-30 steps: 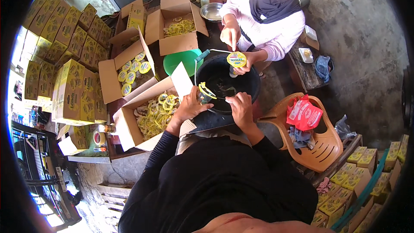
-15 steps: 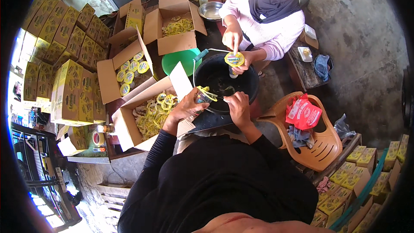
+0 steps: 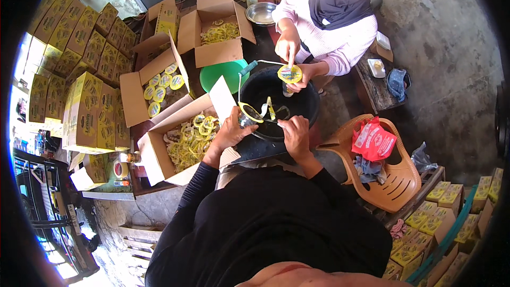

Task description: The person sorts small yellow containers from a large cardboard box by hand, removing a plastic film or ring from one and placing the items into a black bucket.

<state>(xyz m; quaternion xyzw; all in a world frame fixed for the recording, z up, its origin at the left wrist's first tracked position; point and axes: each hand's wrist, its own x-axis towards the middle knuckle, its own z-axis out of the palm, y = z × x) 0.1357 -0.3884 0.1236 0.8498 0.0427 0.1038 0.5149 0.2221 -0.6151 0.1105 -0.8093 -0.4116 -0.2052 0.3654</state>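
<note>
Black top (image 3: 271, 223); long sleeves (image 3: 192, 188) end just behind the grip. Left hand (image 3: 229, 133) and right hand (image 3: 297, 135) bare; pale trousers (image 3: 241, 172) behind it.

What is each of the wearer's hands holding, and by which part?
Left hand: a yellow-rimmed cup, by its side. Right hand: a thin tool, by one end; kind unclear.

A thin tool (image 3: 271, 121) and curled yellow strip (image 3: 271, 109) cross the narrow gap between left hand (image 3: 232, 131) and right hand (image 3: 296, 135). Beyond, a raised bucket handle (image 3: 248, 68) and co-worker's hands (image 3: 287, 46) obstruct; left, an open carton (image 3: 155, 155). Rightward, room opens before an orange chair (image 3: 408, 179).
</note>
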